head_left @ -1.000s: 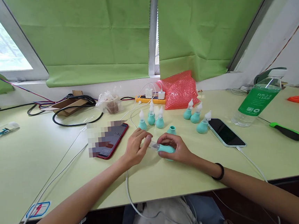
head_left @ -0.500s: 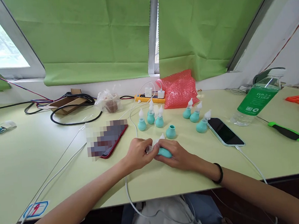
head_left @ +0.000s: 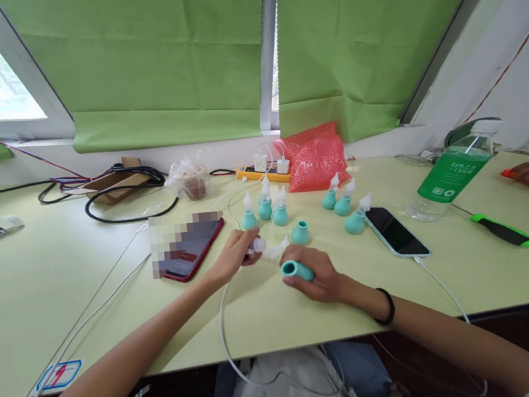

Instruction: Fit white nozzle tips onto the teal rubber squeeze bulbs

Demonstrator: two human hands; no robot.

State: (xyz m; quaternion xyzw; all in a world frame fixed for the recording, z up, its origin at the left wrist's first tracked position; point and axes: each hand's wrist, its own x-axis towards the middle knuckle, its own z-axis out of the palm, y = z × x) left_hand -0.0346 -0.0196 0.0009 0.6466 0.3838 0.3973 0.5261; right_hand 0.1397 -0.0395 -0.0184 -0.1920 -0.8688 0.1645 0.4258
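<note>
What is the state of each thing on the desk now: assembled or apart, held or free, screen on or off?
left hand, fingers pinching a clear tip
right hand, gripping a teal bulb
teal bulb, mouth open, no tip fitted
bare bulb, free, upright, no tip
six finished bulbs, free, tips fitted
red phone, screen seems lit
teal phone, screen dark, cable plugged in

Teal bulbs (head_left: 264, 209) block ahead; desk (head_left: 67, 271) open leftward.

Teal bulb (head_left: 297, 270), clear white tip (head_left: 258, 246), red phone (head_left: 190, 249), pale green table (head_left: 43, 267), pink bubble wrap (head_left: 316, 158).
</note>
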